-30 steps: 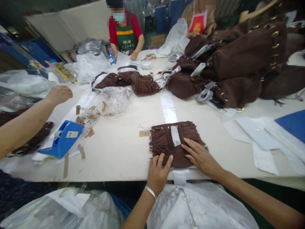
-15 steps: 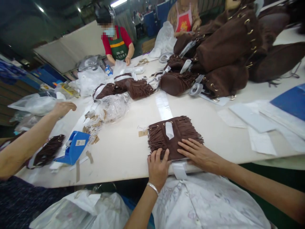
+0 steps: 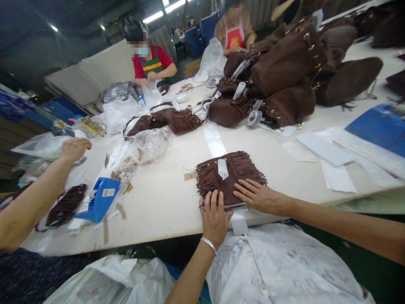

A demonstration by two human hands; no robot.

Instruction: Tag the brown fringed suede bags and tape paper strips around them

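A small brown suede bag with fringe (image 3: 229,175) lies flat near the front edge of the white table (image 3: 164,198). My left hand (image 3: 214,215) rests on its lower left part, fingers stretched out and flat. My right hand (image 3: 257,196) lies flat on its lower right part, fingers spread. A white paper strip (image 3: 222,168) sits on the bag's top, and a white tab (image 3: 238,221) hangs over the table edge between my hands.
A co-worker's arm (image 3: 47,185) reaches across the left side, near a blue tape dispenser (image 3: 99,204). More brown fringed bags (image 3: 177,120) and a big heap of brown bags (image 3: 284,80) lie further back. Two people stand at the far end. Plastic bags (image 3: 272,270) lie below.
Both my hands slid slightly up the bag and stay flat on it. The view tilted upward. The co-worker's hand on the left drew back a little.
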